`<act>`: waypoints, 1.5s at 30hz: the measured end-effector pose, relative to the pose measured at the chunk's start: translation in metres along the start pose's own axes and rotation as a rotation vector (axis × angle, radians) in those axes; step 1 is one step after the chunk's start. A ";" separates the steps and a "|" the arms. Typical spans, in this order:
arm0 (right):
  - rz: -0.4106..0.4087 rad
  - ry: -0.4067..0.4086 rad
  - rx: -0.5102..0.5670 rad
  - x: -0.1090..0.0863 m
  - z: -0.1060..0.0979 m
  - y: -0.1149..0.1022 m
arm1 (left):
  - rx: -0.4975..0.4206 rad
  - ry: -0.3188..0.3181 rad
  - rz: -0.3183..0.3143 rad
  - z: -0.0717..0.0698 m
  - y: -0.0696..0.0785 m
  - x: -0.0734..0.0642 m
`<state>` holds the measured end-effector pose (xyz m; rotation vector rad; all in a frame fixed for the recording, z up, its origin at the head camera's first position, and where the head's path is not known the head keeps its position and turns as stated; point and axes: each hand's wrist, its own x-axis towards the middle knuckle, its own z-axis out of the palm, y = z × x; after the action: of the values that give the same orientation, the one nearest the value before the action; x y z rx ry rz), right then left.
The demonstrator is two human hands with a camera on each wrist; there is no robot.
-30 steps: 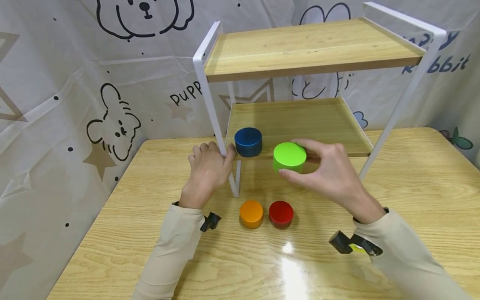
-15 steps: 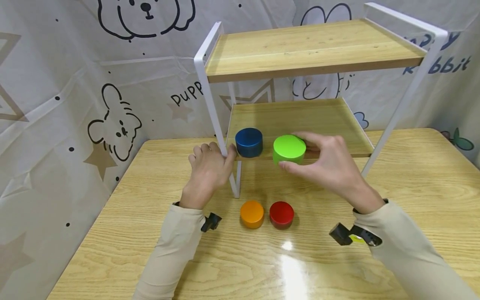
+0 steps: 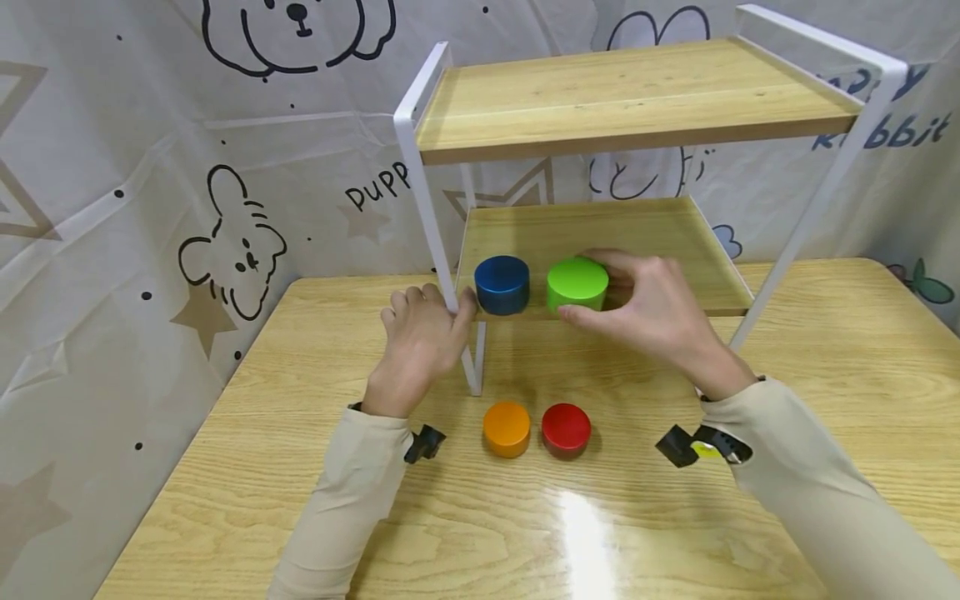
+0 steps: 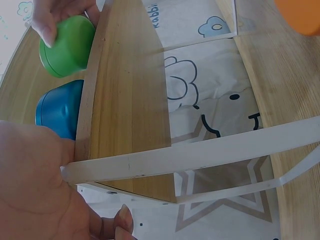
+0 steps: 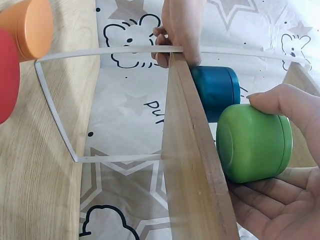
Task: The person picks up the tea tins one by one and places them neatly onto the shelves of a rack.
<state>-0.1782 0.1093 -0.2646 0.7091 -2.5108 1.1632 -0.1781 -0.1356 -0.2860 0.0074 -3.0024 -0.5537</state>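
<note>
My right hand holds a green round lidded tin between thumb and fingers, at the front edge of the rack's lower shelf. In the right wrist view, the tin's base is right by the shelf edge. A blue round tin stands on that shelf, left of the green one. At the rack's front left post, my left hand grips the white frame, thumb on the inner side beside the blue tin and fingers on the outer side.
An orange tin and a red tin stand side by side on the wooden table, in front of the rack. The upper shelf spans above both hands. A printed cloth hangs behind.
My right hand has raised the green tin and brought it back toward the lower shelf, level with the blue tin. The left hand has stayed on the post.
</note>
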 end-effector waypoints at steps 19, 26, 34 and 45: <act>0.053 -0.012 -0.007 0.010 0.008 0.009 | -0.002 -0.007 -0.005 0.001 0.000 0.001; 0.059 -0.006 -0.023 0.011 0.010 0.010 | -0.001 -0.004 -0.004 0.001 -0.001 0.000; 0.073 -0.010 -0.016 0.011 0.010 0.012 | -0.011 0.000 0.003 0.001 0.000 0.000; 0.060 -0.013 -0.011 0.010 0.013 0.015 | -0.010 0.006 0.004 0.001 0.000 0.000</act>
<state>-0.1957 0.1050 -0.2778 0.6449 -2.5635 1.1679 -0.1785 -0.1355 -0.2866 0.0024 -2.9933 -0.5677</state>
